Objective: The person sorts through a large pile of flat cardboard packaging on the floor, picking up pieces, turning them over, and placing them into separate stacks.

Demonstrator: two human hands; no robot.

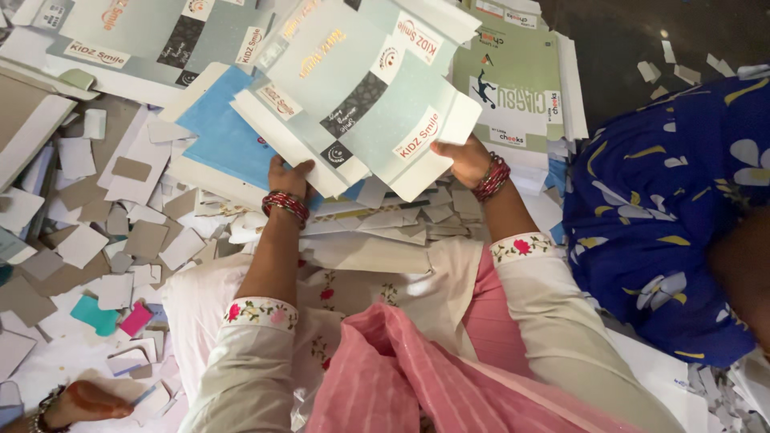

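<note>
My left hand (290, 176) and my right hand (464, 160) both grip the near edge of a stack of flat printed cardboard sheets (361, 88), pale mint with dark patterned bands. The stack is lifted and tilted away from me. Under it at the left shows a blue sheet (224, 132). Red bangles circle both wrists. White sleeves with flowered cuffs and a pink striped scarf (401, 377) fill the lower frame.
More printed sheets lie at the top left (152, 40) and a green stack (521, 80) at the top right. Cardboard offcuts (120, 240) litter the floor at left. Another person in blue flowered cloth (674, 200) sits at right; someone's hand (80, 401) is at the bottom left.
</note>
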